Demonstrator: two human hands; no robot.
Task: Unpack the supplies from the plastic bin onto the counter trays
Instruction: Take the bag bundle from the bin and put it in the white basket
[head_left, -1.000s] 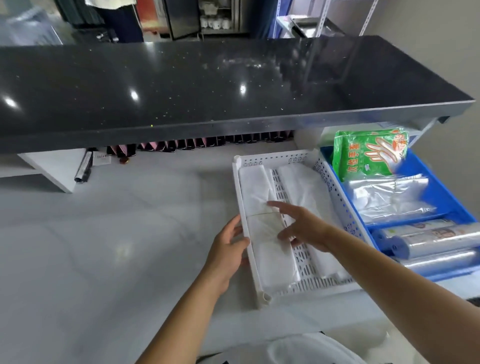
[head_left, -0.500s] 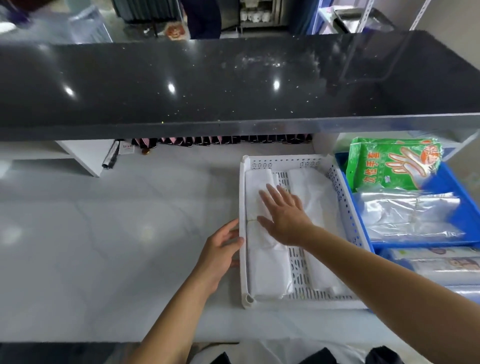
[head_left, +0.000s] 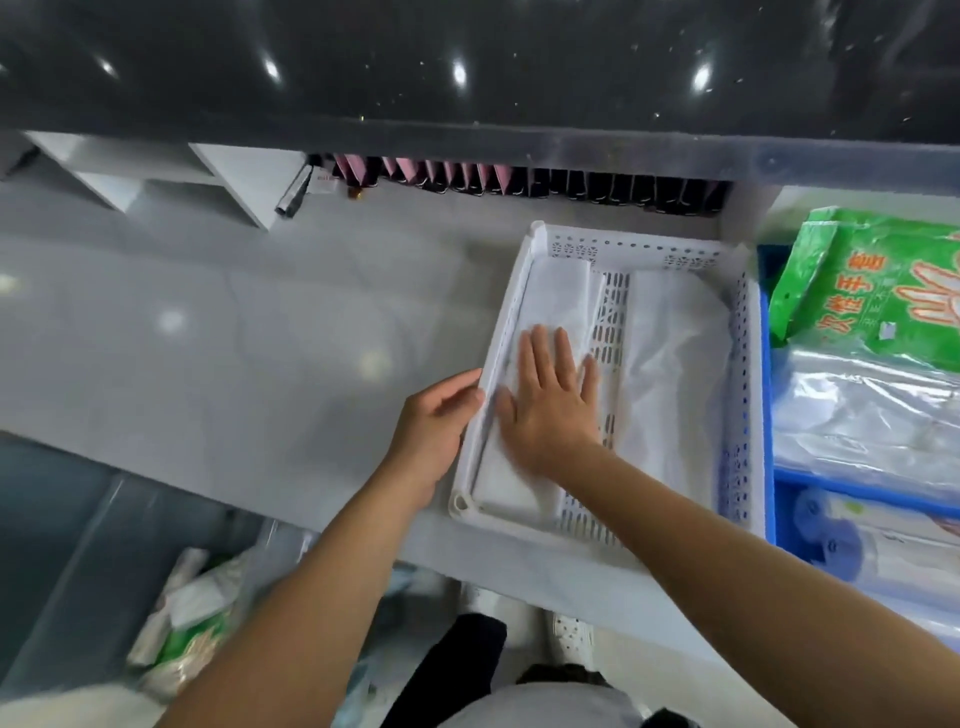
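A white perforated tray (head_left: 639, 248) stands on the pale counter and holds two stacks of white bags, a left stack (head_left: 558, 291) and a right stack (head_left: 675, 353). My right hand (head_left: 550, 410) lies flat, fingers spread, on the left stack. My left hand (head_left: 436, 421) rests against the tray's left rim from outside, fingers lightly curled on it. At lower left, below the counter edge, stands a clear plastic bin (head_left: 78, 561) with white and green packets (head_left: 182, 629) inside.
A blue tray (head_left: 766, 332) to the right holds a green glove pack (head_left: 878, 280), clear plastic bags (head_left: 862, 410) and rolls (head_left: 878, 545). A black upper counter (head_left: 467, 67) overhangs the back, with dark items (head_left: 519, 182) lined up beneath. My shoes show by the floor.
The view has tilted down, bringing the bin on the floor into sight. My right hand has slid slightly nearer along the left stack, still pressed flat. My left hand stays at the tray's rim.
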